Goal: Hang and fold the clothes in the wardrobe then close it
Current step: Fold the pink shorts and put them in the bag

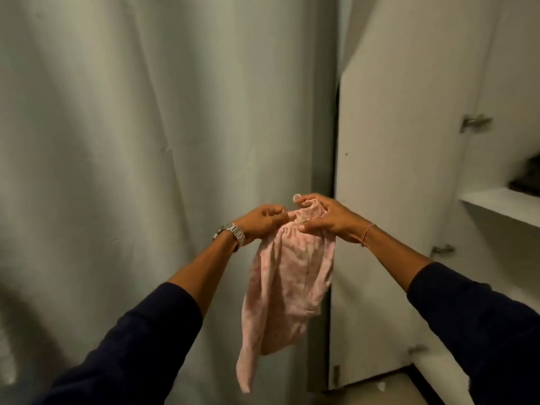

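A small pink patterned garment hangs in the air in front of me, held by its gathered waistband. My left hand, with a metal watch on the wrist, pinches the waistband's left side. My right hand grips the bunched waistband on the right, fingers curled into the fabric. The garment's legs dangle down toward the floor. The white wardrobe door stands open just right of the garment, with a white shelf inside at the far right.
A pale curtain fills the left and middle of the view behind my hands. Metal hinges sit along the wardrobe door's inner edge. A dark object lies on the shelf. A strip of floor shows at the bottom.
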